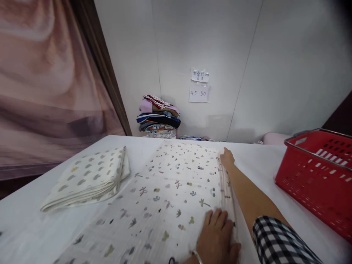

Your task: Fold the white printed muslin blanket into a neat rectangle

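Cloth point(176, 187), likely light and limp, wants pinching along the layered edge point(226, 187) between your left hand point(217, 233), spread flat, gripping nothing, and right hand point(227, 158), curled, its hold unclear.

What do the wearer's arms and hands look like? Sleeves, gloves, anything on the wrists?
No gloves on either hand. The right arm has a black-and-white checked sleeve ending well short of the wrist; the right hand is bare. The left hand is bare too, with a thin, pale, shiny bracelet at the wrist. No left sleeve in view.
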`<state>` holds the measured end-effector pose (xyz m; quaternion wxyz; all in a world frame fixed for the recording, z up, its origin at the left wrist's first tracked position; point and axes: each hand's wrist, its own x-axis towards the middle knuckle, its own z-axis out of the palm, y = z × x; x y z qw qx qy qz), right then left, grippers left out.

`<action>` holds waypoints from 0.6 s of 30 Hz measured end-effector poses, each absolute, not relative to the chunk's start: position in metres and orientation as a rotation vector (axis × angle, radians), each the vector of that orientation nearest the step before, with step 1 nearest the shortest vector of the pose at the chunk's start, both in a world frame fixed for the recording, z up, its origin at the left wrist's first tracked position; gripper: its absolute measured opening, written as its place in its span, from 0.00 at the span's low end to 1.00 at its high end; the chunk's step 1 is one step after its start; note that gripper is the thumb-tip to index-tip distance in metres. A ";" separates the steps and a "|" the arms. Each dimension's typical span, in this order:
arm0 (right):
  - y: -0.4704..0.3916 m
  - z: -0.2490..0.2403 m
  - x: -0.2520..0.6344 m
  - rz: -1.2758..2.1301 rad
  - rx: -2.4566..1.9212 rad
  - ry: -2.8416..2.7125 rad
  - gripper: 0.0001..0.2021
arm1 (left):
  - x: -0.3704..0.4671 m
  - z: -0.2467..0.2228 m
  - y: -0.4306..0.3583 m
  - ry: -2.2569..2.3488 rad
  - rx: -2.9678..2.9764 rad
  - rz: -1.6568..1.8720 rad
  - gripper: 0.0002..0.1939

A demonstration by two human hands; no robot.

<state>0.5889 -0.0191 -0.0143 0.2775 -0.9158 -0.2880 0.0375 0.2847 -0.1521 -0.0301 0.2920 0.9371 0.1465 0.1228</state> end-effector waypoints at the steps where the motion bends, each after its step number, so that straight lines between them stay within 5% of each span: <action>1: -0.022 -0.012 0.585 0.091 -2.470 -0.805 0.27 | 0.284 -0.029 -0.153 0.392 2.498 0.344 0.24; 13: -0.098 -0.014 0.522 0.177 -2.534 -1.074 0.31 | 0.280 -0.002 -0.153 0.442 2.448 0.446 0.19; 18: -0.124 -0.007 0.509 0.410 -2.388 -0.794 0.35 | 0.253 0.022 -0.181 0.517 2.526 0.330 0.25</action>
